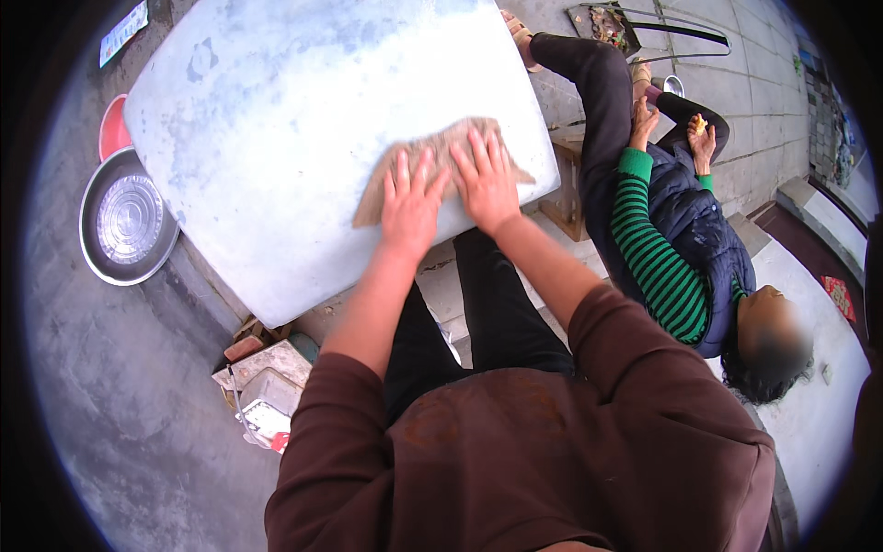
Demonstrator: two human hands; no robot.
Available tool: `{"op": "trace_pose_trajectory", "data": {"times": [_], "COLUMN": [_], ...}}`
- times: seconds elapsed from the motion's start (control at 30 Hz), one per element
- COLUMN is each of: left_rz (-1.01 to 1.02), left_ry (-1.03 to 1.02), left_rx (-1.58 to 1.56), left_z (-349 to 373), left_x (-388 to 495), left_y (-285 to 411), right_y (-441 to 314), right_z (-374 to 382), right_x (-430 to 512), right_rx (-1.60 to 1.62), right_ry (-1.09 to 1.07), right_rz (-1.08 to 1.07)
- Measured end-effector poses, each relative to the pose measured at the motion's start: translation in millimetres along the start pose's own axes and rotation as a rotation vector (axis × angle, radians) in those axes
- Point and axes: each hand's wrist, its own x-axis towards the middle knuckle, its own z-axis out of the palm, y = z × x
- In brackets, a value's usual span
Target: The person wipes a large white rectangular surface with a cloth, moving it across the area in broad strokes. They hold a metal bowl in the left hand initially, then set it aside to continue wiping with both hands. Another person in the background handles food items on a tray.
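Observation:
A brown cloth lies spread on the pale tabletop, close to the edge nearest me. Both my hands press on it from above, side by side, with the fingers pointing away from me. My left hand rests flat on the cloth's left part, its fingers apart. On the right part lies my right hand, also flat with spread fingers. Neither hand grips the cloth; its outer corners show beyond them.
A metal basin and a red basin stand off the table's left edge. At the right, a seated person holds a small yellowish piece beside a wooden stool. A dustpan with scraps lies beyond. Below left sits a sink-like container.

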Motion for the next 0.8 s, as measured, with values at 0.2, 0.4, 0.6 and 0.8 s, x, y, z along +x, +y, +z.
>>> {"op": "trace_pose_trajectory", "data": {"times": [0.2, 0.4, 0.6, 0.8], "left_rz": [-0.077, 0.021, 0.157, 0.160], "left_ry": [0.296, 0.225, -0.046, 0.013], "left_rx": [0.126, 0.133, -0.044, 0.014], "left_z": [-60.2, -40.3, 1.1, -7.3], "left_x": [156.9, 127.7, 12.2, 84.4], "left_y": [-56.6, -16.5, 45.7, 51.5], "right_y": [35.4, 50.8, 32.6, 74.3], "right_z": [-4.4, -19.8, -22.6, -20.1], "right_x": [198.6, 126.4, -36.4, 31.3], "right_rx": [-0.187, 0.051, 0.123, 0.105], "right_ry": [0.263, 0.145, 0.076, 0.218], "right_rz": [-0.140, 0.044, 0.229, 0.271]}}
